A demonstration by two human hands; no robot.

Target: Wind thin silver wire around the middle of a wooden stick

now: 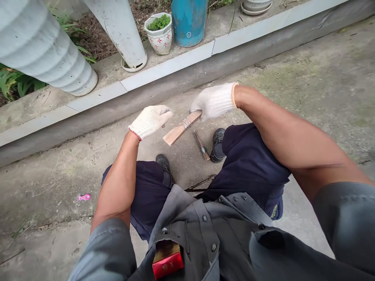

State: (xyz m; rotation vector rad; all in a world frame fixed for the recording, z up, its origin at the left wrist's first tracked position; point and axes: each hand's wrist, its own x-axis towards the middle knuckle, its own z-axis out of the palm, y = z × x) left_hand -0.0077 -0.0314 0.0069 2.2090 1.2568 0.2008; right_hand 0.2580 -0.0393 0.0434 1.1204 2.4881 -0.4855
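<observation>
My right hand (pixel 212 102), in a white knit glove, grips the upper end of a flat strip of wood (pixel 174 134). Thin wire (pixel 186 123) is wound in several turns around the strip's middle. My left hand (pixel 152 120), gloved too, is closed in a pinch just left of the strip; what its fingers hold is too small to make out. Below the strip, a second, narrower piece of wood (pixel 198 139) lies on the concrete between my shoes, with a dark binding near its lower end.
A low concrete kerb (pixel 170 66) with pale edging runs across ahead. On it stand white columns (pixel 125 35), a small flowerpot (pixel 160 39) and a blue container (pixel 189 23). A pink object (pixel 84 197) lies on the ground at left. A red box (pixel 167 265) sticks out of my shirt pocket.
</observation>
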